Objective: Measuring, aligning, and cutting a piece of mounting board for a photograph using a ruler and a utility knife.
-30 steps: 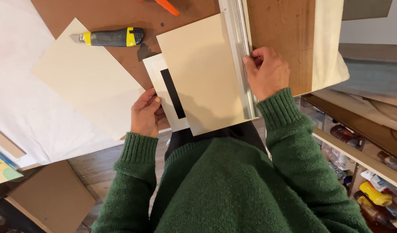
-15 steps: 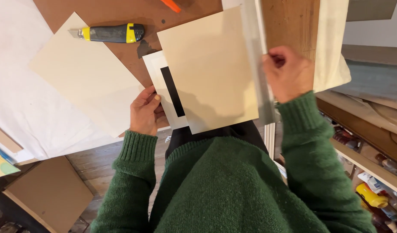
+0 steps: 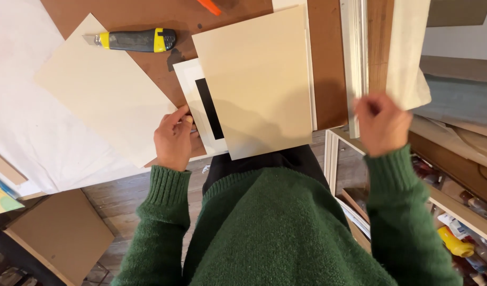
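A cream card sheet (image 3: 259,79) lies on the brown worktop (image 3: 148,16), over a white mat with a black opening (image 3: 204,103). My left hand (image 3: 173,139) presses its fingertips on the left edge of that white mat. My right hand (image 3: 381,123) grips the near end of a long metal straightedge (image 3: 355,53), which now lies to the right of the card, apart from it. A second cream sheet (image 3: 103,87) lies at an angle to the left. A yellow and grey utility knife (image 3: 135,39) rests above it.
White paper (image 3: 21,116) covers the left of the bench. A pale board (image 3: 407,50) leans at the right past the straightedge. Shelves with bottles (image 3: 455,241) sit lower right. A brown cardboard piece (image 3: 58,233) lies on the floor lower left. An orange tool tip (image 3: 209,6) shows at top.
My right hand has slid the metal straightedge to the right, off the cream card. The left hand has stayed on the white mat's edge.
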